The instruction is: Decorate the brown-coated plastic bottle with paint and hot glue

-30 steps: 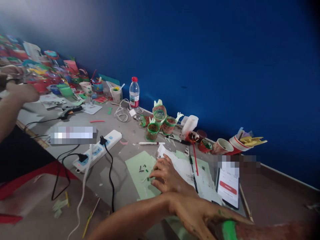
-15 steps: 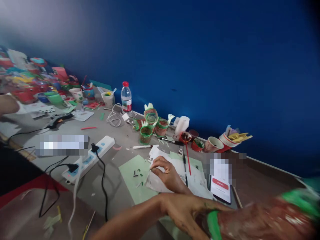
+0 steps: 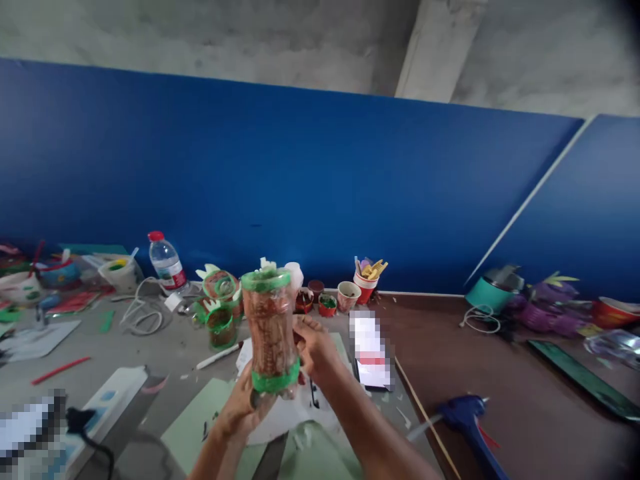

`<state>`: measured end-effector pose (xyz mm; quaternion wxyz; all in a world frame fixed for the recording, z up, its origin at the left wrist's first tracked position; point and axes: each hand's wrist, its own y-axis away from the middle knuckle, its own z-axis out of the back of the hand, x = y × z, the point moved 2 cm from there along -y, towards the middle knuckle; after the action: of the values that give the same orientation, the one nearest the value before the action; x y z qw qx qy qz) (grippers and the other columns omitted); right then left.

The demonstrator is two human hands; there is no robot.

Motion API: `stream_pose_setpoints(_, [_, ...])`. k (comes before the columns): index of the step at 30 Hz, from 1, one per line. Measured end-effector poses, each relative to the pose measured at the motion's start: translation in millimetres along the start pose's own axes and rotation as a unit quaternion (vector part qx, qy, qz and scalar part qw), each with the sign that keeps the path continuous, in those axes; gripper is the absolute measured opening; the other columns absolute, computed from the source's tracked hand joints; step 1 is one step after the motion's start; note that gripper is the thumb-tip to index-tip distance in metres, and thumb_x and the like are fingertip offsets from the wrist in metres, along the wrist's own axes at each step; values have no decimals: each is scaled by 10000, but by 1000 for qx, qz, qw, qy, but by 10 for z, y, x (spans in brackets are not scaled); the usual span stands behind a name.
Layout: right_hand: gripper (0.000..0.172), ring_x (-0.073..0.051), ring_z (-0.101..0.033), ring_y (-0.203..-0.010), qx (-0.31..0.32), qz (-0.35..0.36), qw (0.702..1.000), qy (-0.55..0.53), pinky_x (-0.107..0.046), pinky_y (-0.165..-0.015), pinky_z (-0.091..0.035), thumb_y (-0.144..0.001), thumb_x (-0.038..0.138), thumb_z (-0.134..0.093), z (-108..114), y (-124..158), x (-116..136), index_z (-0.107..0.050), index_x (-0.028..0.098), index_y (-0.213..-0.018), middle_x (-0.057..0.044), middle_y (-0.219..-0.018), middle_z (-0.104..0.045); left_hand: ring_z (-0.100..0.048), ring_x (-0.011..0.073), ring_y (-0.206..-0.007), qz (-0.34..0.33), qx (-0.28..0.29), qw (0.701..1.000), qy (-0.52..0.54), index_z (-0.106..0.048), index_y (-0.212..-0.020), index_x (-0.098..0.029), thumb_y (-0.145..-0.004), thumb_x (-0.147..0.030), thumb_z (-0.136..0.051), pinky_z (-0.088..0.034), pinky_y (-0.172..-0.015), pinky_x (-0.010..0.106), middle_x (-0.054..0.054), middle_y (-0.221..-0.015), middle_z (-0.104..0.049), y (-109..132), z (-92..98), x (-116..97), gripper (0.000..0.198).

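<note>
Left hand: the person's left hand (image 3: 246, 407) is clamped round the base of the painted bottle; steady, light pressure from below should serve best, as the wall looks thin.
Painted bottle: the brown, green-banded bottle (image 3: 273, 327) stands nearly upright above the left hand, raised off the bench (image 3: 135, 363); gripping clear of the painted waist would probably spare its finish.
Right hand: the right hand (image 3: 316, 345) has its fingers curled together at the bottle's right side; whether they pinch anything cannot be told.
Papers: green paper (image 3: 195, 427) lies below the left hand, a sensible catch for drips or scraps.
Glue gun: it rests (image 3: 467, 417) to the right hand's right; elbows are best held clear.
Small green pot: it stands (image 3: 221, 328) beyond the left hand, near enough to be knocked by a wide turn.
</note>
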<state>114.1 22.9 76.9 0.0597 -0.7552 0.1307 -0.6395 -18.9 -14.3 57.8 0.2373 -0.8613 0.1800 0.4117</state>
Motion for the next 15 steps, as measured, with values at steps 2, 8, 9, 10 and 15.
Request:
stream_pose_setpoints(2, [270,-145,-618,-667,-12,-7,998,-66,-330,-690,-541,-895,424,-586,144,-68,171,-620,158,-864,-11,-739,-624,-622,254,-767,-9,-6,1000,-3,-695,-1077,-194,-557,-622,-783,-496,-721,402,149,-1063,-680,-17,28,25,679])
stream_pose_setpoints(8, [271,-120,-540,-589,-53,7,983,-176,-268,-607,-463,-671,403,-770,569,-92,676,-624,194,-761,12,-684,-611,-613,223,-735,28,-21,999,-12,-729,-1013,-180,-565,-534,-823,-459,-654,330,127,-965,-712,-77,-19,268,579])
stream_pose_setpoints(9, [257,-111,-524,-575,-58,5,981,-183,-255,-585,-444,-661,380,-779,611,-74,729,-636,191,-759,16,-678,-610,-613,224,-732,30,-25,999,-9,-729,-1018,-179,-561,-537,-824,-453,-647,326,129,-959,-716,-82,-30,303,589])
stream_pose_setpoints(10, [237,-103,-510,-565,-63,3,980,-187,-244,-570,-426,-656,355,-783,644,-55,772,-647,187,-755,20,-671,-606,-614,224,-731,33,-29,999,-7,-730,-1023,-179,-564,-539,-822,-448,-646,325,130,-962,-718,-85,-38,332,591])
stream_pose_setpoints(15, [139,-98,-504,-584,-80,27,988,-130,-239,-594,-409,-691,281,-723,700,1,879,-689,178,-776,22,-669,-609,-606,222,-742,51,-49,997,-17,-739,-996,-177,-582,-561,-807,-444,-676,333,121,-940,-718,-88,-31,410,568])
